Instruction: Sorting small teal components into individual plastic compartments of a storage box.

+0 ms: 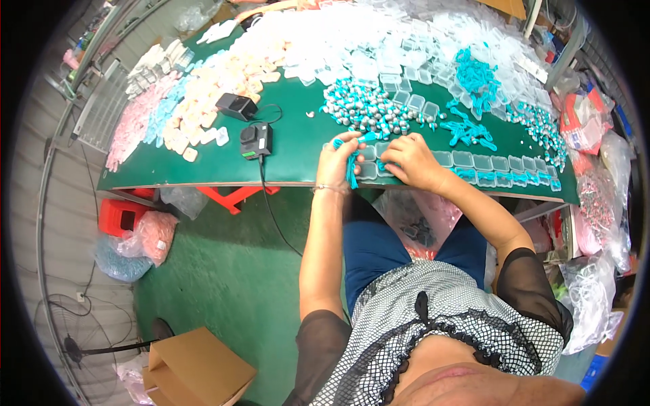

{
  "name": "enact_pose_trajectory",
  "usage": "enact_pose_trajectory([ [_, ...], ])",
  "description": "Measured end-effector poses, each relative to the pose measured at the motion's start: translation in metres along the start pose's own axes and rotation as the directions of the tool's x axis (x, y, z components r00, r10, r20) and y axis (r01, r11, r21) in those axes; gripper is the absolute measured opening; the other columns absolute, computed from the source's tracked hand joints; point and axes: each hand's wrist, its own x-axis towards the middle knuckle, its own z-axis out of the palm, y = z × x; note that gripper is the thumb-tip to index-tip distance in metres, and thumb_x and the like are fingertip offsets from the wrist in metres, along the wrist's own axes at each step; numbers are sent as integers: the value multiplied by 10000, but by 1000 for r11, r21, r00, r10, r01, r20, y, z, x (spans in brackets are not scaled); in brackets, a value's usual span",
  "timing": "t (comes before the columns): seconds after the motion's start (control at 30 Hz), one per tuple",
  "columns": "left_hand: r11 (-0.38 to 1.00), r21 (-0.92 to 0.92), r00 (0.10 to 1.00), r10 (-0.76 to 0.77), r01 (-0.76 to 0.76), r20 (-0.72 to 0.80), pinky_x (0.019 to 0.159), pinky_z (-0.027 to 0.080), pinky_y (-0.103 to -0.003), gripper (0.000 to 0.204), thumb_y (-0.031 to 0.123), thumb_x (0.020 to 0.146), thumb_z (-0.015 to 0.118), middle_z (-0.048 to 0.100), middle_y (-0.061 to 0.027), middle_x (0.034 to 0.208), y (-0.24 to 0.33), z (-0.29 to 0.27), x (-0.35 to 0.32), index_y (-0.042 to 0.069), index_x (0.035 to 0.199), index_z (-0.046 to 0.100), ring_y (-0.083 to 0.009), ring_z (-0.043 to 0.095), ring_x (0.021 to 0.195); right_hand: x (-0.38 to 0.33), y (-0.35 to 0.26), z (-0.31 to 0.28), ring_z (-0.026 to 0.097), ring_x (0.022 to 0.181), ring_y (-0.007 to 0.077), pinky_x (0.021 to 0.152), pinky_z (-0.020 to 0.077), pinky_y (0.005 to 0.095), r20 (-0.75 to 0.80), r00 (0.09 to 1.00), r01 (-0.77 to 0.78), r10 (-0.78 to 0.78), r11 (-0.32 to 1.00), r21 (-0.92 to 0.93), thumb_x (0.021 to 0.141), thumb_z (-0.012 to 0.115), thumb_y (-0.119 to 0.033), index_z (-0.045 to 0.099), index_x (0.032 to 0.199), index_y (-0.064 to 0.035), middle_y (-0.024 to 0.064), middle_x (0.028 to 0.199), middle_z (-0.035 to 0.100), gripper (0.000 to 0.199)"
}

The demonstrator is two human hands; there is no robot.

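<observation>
The left hand (336,161) grips a bunch of teal cords (352,172) dangling over the bench (203,169) edge; one could slip to the floor. The right hand (412,161) presses fingers onto small clear boxes (474,162) just beside it, which could skid out of line.

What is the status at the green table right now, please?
Left hand gripping teal cords. Right hand pressing on clear small boxes at table edge. Grey bead pile just beyond, not blocking.
</observation>
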Motion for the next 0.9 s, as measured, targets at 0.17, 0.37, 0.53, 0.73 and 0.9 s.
enact_pose_trajectory([
  [0.17, 1000, -7, 1000, 8, -8, -28, 401, 425, -215, 235, 93, 841, 611, 638, -94, 833, 1, 1, -4, 3, 1058, 592, -110, 564, 578, 1, -4, -4, 558, 858, 219, 767, 380, 389, 26, 1000, -6, 6, 1000, 10, 697, 674, -134, 628, 848, -131, 24, 851, 571, 158],
  [0.37, 1000, -2, 1000, 5, -5, -13, 403, 425, -216, 263, 95, 840, 608, 628, -101, 841, 1, 0, -5, -7, 1081, 572, -119, 568, 592, 6, -5, -1, 573, 823, 249, 732, 415, 387, 79, 994, -77, 75, 997, 18, 699, 655, -101, 613, 864, -107, 51, 852, 575, 171],
  [0.53, 1000, 22, 1000, 3, -3, 1, 404, 425, -216, 276, 110, 851, 597, 615, -100, 844, 3, -2, -3, -7, 1097, 556, -126, 568, 598, 15, 2, -3, 601, 807, 276, 683, 458, 406, -54, 998, -17, 25, 989, 144, 714, 640, -118, 609, 887, -84, 77, 832, 596, 179],
  [0.73, 998, 55, 996, -13, 8, 90, 405, 425, -205, 266, 138, 861, 597, 620, -97, 854, 10, 2, -6, -14, 1076, 559, -119, 570, 600, 53, -13, -16, 605, 834, 297, 722, 486, 377, -154, 982, -46, 113, 922, 384, 761, 650, -112, 602, 951, -46, 111, 885, 622, 206],
  [0.9, 998, 61, 999, -10, 8, 41, 390, 414, -200, 300, 133, 857, 604, 626, -96, 817, 10, 0, -12, -18, 1107, 538, -120, 570, 578, 50, -7, -2, 624, 830, 261, 717, 493, 350, -130, 984, -65, 125, 916, 395, 767, 652, -84, 616, 891, -34, 111, 889, 630, 138],
])
